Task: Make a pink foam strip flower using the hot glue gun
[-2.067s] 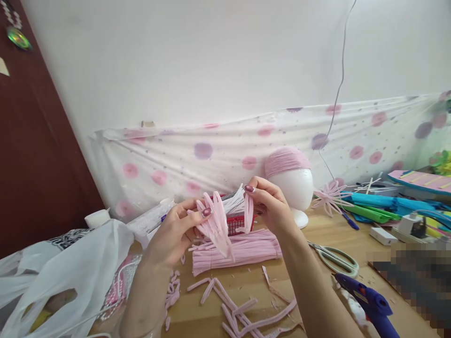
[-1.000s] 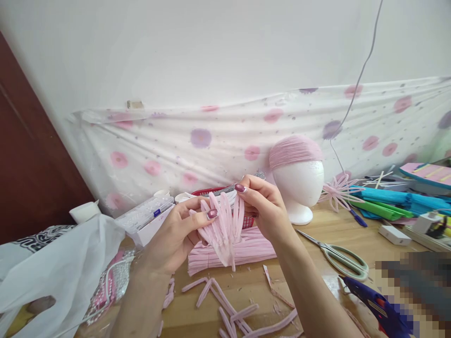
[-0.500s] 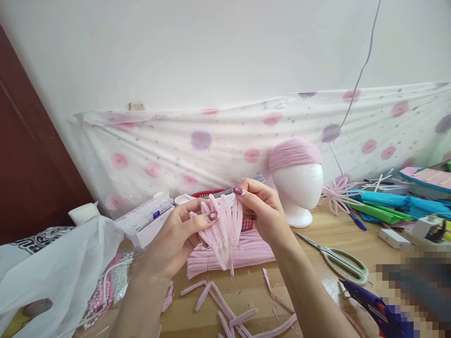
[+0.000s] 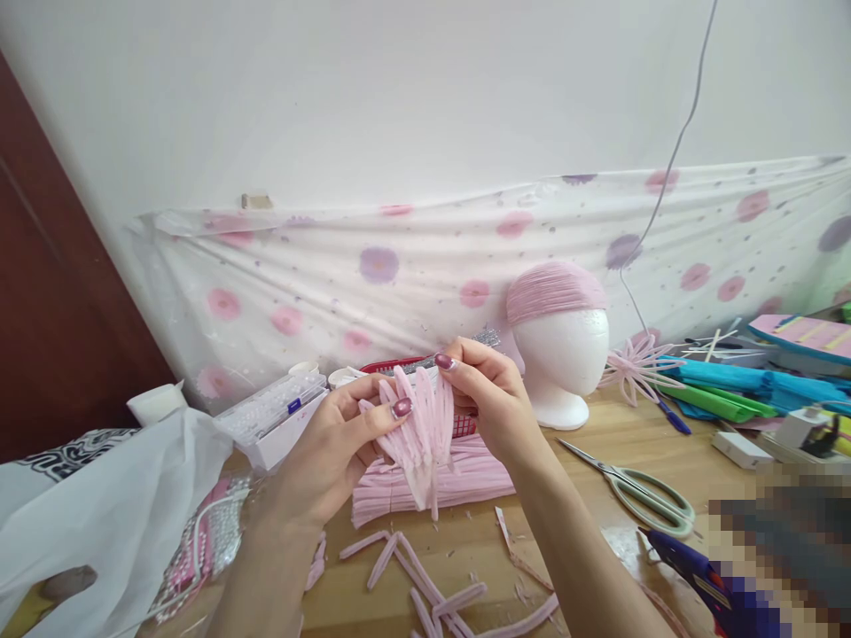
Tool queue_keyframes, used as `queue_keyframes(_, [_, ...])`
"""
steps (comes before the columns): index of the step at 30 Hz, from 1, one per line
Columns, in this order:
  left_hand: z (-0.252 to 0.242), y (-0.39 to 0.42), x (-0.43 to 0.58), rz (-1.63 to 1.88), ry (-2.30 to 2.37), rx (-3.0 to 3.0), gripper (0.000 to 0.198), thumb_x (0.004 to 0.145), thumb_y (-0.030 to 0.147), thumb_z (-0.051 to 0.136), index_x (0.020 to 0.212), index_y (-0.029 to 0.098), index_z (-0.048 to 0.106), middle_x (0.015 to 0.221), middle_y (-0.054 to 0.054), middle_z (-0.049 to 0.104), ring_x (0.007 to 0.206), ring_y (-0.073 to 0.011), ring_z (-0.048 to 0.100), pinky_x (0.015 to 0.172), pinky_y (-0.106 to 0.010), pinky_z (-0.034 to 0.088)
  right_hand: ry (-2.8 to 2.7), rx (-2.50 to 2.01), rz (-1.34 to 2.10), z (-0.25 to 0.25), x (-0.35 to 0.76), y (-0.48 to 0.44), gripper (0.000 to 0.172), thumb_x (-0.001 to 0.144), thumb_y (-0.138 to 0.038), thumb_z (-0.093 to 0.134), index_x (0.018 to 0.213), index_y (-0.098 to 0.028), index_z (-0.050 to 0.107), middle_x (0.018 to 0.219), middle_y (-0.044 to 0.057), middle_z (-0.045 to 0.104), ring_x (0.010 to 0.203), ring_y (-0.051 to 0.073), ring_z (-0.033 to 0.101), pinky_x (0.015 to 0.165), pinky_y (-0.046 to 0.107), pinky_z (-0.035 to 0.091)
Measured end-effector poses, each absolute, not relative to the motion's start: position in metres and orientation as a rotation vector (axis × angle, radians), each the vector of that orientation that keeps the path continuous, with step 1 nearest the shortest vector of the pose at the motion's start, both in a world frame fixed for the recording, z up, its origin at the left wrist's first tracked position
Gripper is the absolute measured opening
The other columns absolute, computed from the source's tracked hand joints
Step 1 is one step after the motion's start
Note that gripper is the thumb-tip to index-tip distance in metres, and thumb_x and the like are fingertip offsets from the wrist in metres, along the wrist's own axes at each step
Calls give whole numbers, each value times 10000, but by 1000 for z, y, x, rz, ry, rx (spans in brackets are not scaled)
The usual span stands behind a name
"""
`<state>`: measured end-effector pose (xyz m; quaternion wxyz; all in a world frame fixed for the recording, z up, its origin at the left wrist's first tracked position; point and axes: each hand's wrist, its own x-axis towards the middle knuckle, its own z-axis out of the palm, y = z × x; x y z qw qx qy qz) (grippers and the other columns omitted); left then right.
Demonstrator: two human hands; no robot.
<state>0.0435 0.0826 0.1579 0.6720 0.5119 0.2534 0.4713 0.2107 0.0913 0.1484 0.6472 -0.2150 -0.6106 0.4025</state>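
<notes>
My left hand (image 4: 336, 443) is closed around a bunch of folded pink pipe-cleaner loops (image 4: 416, 434), thumb pressed across them. My right hand (image 4: 492, 399) pinches the outermost loop at the bunch's right side, held against the others. The loops fan upward and their ends come together below my fingers. Under both hands a thick bundle of straight pink pipe cleaners (image 4: 432, 483) lies on the wooden table (image 4: 585, 523). Cut pink pieces (image 4: 432, 585) are scattered nearer to me.
A white foam head with a pink cap (image 4: 562, 341) stands behind my right hand, a pink loop flower (image 4: 638, 363) beside it. Scissors (image 4: 642, 492) and a blue glue gun (image 4: 698, 580) lie at right. A red basket (image 4: 405, 365), a bead box (image 4: 276, 412) and white plastic bags (image 4: 106, 505) sit left.
My right hand has brought its single loop in from apart to rest against the bunch in my left hand. The view shifted slightly; the hands stay in place.
</notes>
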Motion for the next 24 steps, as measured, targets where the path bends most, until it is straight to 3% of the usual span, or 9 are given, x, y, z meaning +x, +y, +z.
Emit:
queue_keyframes(14, [156,83,43,1073,564,1155,372,557,304,931,868,160,786,693,-11,686,580,-84,588,538,-149,512,-1371,-478,935,147,207,90,350,890,-274,603,613,-205,400,550,-95,238,485,77,150,440,236,142])
queue_keyframes(19, [153,87,39,1110,517,1108,330,582,267,920,845,139,767,651,5,672,560,-83,602,537,-153,535,-1391,-503,924,145,207,94,466,955,-443,524,580,-204,385,549,-81,234,489,89,162,459,262,142])
queue_keyframes(22, [154,90,37,1191,438,1041,286,600,232,909,805,112,750,655,8,678,552,-71,603,508,-131,531,-1462,-586,858,146,212,95,500,973,-526,460,605,-188,495,549,-65,282,512,102,249,491,262,212])
queue_keyframes(24, [157,92,35,1285,367,974,251,607,179,898,792,105,746,678,4,704,576,-73,630,536,-126,552,-1552,-631,807,148,217,94,471,979,-520,455,675,-180,570,613,-32,425,590,116,382,561,252,309])
